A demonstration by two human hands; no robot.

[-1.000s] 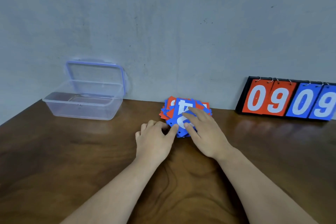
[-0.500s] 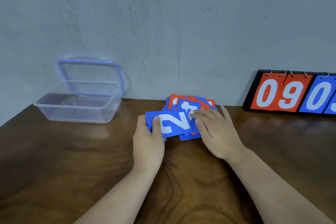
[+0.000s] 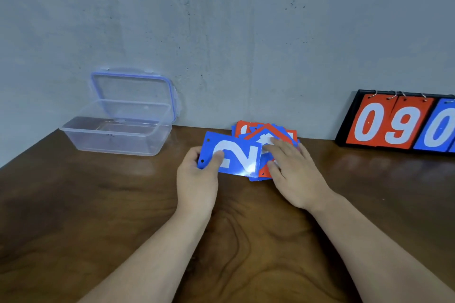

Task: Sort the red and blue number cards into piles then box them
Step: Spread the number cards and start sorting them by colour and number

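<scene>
A mixed heap of red and blue number cards point(image 3: 267, 134) lies on the wooden table near the wall. My left hand point(image 3: 197, 179) pinches a blue card with a white 2 point(image 3: 234, 155) by its left edge, thumb on top, holding it to the left of the heap. My right hand point(image 3: 293, 170) rests on the heap with its fingers spread over the cards. A clear plastic box point(image 3: 115, 130) stands open at the far left, its blue-rimmed lid point(image 3: 134, 93) leaning against the wall.
A black flip scoreboard point(image 3: 403, 123) with red and blue digits leans against the wall at the far right. The wooden table point(image 3: 73, 216) stretches toward me, and the grey wall runs just behind the heap.
My left hand has drawn the blue 2 card out of the heap to the left and now holds it. My right hand has stayed on the heap.
</scene>
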